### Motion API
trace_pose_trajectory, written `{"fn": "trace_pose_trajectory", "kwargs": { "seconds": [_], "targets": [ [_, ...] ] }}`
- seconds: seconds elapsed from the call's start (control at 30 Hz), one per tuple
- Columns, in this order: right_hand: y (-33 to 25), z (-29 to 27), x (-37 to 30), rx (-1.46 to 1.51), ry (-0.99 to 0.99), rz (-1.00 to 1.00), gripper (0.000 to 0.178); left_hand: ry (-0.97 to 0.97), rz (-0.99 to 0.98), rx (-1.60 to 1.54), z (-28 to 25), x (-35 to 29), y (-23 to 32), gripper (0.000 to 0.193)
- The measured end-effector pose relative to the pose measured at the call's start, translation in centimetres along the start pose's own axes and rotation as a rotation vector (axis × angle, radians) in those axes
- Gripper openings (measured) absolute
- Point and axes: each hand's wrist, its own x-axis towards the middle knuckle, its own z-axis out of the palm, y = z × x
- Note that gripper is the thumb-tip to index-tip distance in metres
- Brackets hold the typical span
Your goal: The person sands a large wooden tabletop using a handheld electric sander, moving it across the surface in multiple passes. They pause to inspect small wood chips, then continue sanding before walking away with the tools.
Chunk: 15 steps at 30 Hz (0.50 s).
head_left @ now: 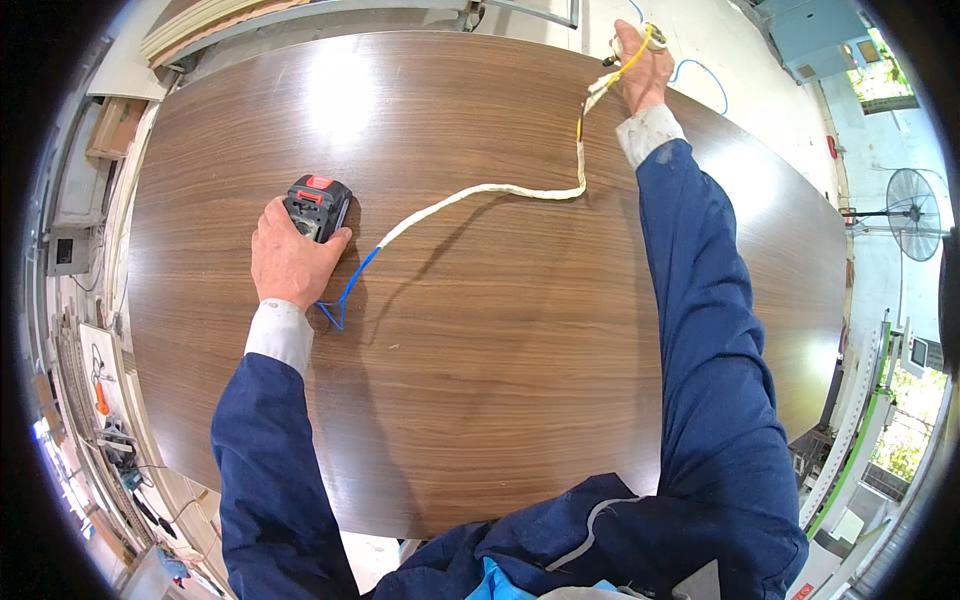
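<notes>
My left hand is closed around a black and red power-tool battery pack on the left part of the brown wood-grain table. Its underside is hidden by my fingers and palm. A white-wrapped cable runs across the middle of the table, ending in bent blue wires beside my left wrist. At the far right edge my right hand grips the other end of this cable, where a yellow wire and a pale round end piece show at the fingers.
A thin blue wire curves beyond the table's far right edge. Long boards lie at the far left. Tools with an orange handle rest on a left-hand bench. A round fan stands at the right.
</notes>
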Motion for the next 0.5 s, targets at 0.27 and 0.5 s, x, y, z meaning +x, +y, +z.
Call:
{"fn": "trace_pose_trajectory", "kwargs": {
  "seconds": [0.27, 0.5],
  "targets": [
    [-1.0, -0.8, 0.6, -0.137, 0.015, -0.044, 0.023, 0.016, 0.0, 0.016, 0.3, 0.0, -0.3, 0.081],
    [-13.0, -9.9, -7.3, 0.191, 0.083, -0.179, 0.024, -0.037, -0.058, -0.009, -0.3, 0.2, 0.4, 0.086]
  ]
}}
